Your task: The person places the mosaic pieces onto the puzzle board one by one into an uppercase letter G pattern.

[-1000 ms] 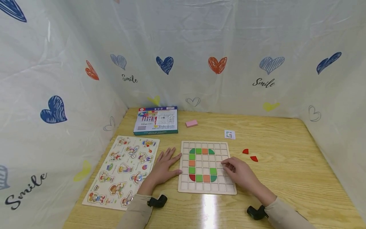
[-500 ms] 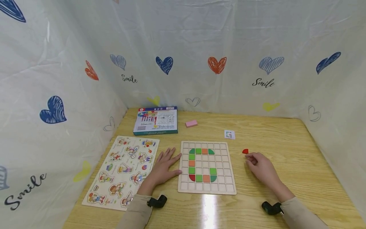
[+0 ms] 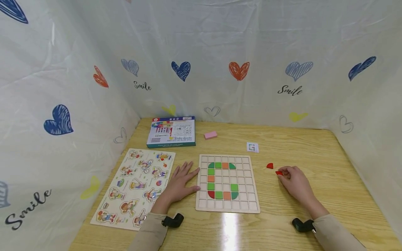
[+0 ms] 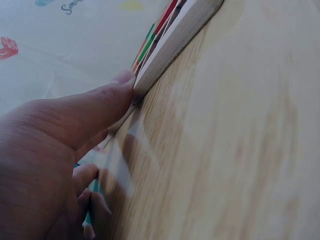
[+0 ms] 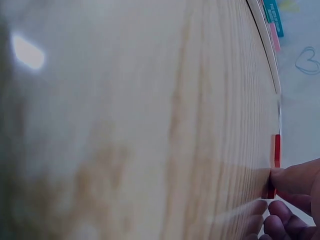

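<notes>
My left hand (image 3: 182, 184) lies with fingers spread at the left edge of a wooden grid board (image 3: 227, 207); in the left wrist view its thumb (image 4: 107, 102) touches the board's side. Green, orange and red tiles sit in the grid, with a dark red quarter-round tile (image 3: 211, 194) at the lower left corner of their outline. To the right of the board, my right hand (image 3: 295, 183) pinches a red quarter-round tile (image 3: 278, 173) between thumb and fingers, at the tabletop. A second red quarter-round tile (image 3: 269, 166) lies just beyond it, apart from the fingers.
A small printed card (image 3: 252, 147) lies behind the board, with a pink block (image 3: 210, 135) and a flat box (image 3: 171, 134) farther left. A picture puzzle board (image 3: 125, 188) lies under and beside the left forearm. Printed curtains (image 3: 213, 94) enclose the table's back and sides.
My right hand has moved right, from the board's right edge to the nearer red quarter-round tile, and now pinches it. My left hand stays in place.
</notes>
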`<action>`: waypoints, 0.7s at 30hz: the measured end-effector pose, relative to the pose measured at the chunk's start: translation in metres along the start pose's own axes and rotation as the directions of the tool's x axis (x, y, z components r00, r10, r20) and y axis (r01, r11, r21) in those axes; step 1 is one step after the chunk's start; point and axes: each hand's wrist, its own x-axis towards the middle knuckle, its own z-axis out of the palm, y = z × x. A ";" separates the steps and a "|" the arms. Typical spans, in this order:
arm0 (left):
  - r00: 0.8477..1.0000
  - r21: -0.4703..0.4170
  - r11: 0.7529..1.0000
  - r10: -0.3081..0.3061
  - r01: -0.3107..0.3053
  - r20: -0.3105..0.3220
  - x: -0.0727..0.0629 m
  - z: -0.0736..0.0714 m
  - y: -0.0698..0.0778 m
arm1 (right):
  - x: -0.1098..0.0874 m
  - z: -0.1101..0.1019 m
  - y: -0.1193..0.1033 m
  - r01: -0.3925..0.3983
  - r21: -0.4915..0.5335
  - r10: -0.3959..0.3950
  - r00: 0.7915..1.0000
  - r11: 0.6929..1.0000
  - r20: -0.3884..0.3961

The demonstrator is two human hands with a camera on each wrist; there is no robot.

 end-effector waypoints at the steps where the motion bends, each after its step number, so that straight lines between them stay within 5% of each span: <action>1: 1.000 0.000 1.000 -0.001 0.001 0.001 0.000 0.000 0.000 | 0.000 0.000 0.000 0.003 0.002 -0.003 1.000 1.000 0.006; 12: 1.000 0.004 1.000 0.000 0.000 0.001 0.000 0.000 -0.001 | 0.005 -0.002 -0.001 -0.006 0.018 0.005 0.997 1.000 0.079; 21: 1.000 -0.001 1.000 0.001 -0.001 0.001 0.000 0.001 -0.001 | 0.004 -0.004 -0.003 -0.015 0.021 0.015 0.999 1.000 0.033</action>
